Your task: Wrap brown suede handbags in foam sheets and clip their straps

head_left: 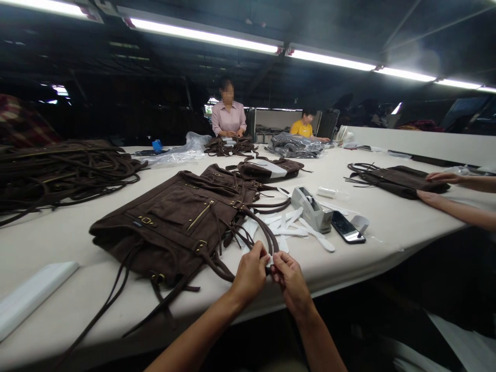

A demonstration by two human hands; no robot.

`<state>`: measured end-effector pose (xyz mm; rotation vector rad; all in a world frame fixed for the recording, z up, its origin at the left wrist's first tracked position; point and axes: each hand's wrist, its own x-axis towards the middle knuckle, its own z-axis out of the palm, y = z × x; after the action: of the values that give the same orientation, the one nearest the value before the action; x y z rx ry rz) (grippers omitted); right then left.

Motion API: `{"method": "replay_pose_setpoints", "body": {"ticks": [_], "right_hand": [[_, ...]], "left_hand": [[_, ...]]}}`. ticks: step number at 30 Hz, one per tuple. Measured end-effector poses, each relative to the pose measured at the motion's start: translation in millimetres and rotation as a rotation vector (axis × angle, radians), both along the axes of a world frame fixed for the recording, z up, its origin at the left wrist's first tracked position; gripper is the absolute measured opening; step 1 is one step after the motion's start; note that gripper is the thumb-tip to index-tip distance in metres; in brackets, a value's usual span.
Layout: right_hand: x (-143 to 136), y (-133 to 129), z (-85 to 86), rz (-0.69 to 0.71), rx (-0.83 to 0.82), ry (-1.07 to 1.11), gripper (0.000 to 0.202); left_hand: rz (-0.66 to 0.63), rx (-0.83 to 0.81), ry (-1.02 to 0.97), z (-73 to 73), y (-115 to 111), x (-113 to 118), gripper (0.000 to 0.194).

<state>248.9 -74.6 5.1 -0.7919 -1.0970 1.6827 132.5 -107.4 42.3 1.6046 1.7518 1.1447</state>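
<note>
A dark brown bag (pixel 166 206) with brass buckles and a zip lies on the cloth-covered table (pixel 368 279), its handles reaching toward the front edge. My left hand (pixel 251 271) is closed on the bag's handles. Right beside it, my right hand (pixel 289 279) pinches at the same spot, with a bit of white between the fingertips of both hands. White notched strips (pixel 287 225) lie loosely just beyond my hands. A grey tape dispenser (pixel 312 209) and a black phone (pixel 347 227) are to their right.
Brown bags (pixel 58 173) are piled at the left, above a white slab (pixel 34 294). Another bag (pixel 269 168) lies behind. A person's hands touch a bag (pixel 403 181) at the right. Two people (pixel 228 116) (pixel 304 126) are across the table, near plastic-wrapped items (pixel 294 144).
</note>
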Motion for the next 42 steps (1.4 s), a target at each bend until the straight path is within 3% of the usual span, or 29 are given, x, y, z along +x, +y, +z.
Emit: {"method": "replay_pose_setpoints", "body": {"ticks": [5, 10, 14, 18, 22, 28, 32, 36, 42], "right_hand": [[2, -8, -10.2, -0.127, 0.110, -0.078, 0.039], [6, -17, -10.5, -0.122, -0.064, 0.072, 0.038], [3, -19, -6.8, -0.125, -0.056, 0.135, 0.038], [-4, -21, -5.8, -0.166, 0.013, 0.145, 0.036], [-9, -28, -8.7, -0.229, 0.100, -0.008, 0.037], [-8, -39, -19.7, -0.401, 0.260, -0.269, 0.039], [-6, -37, -26.9, -0.433, 0.221, -0.229, 0.037], [-4, -34, -24.8, -0.304, 0.142, -0.181, 0.037], [7, -52, -12.9, -0.361, 0.364, -0.361, 0.034]], "left_hand": [[-0.048, -0.041, 0.009, 4.5, 4, -2, 0.015], [-0.083, -0.007, -0.066, 0.9, 2, -1, 0.014], [-0.114, 0.035, -0.111, 3.2, -7, 1, 0.014], [-0.037, 0.047, -0.205, 0.5, -13, 5, 0.021], [0.074, 0.090, -0.267, -12.9, -11, 9, 0.025], [0.075, 0.052, -0.329, -27.7, -5, 10, 0.023], [0.167, 0.091, -0.207, -26.9, -8, 13, 0.020], [0.189, 0.110, -0.199, -24.5, -5, 9, 0.021], [0.108, 0.029, -0.191, -18.7, 2, -3, 0.018]]}}
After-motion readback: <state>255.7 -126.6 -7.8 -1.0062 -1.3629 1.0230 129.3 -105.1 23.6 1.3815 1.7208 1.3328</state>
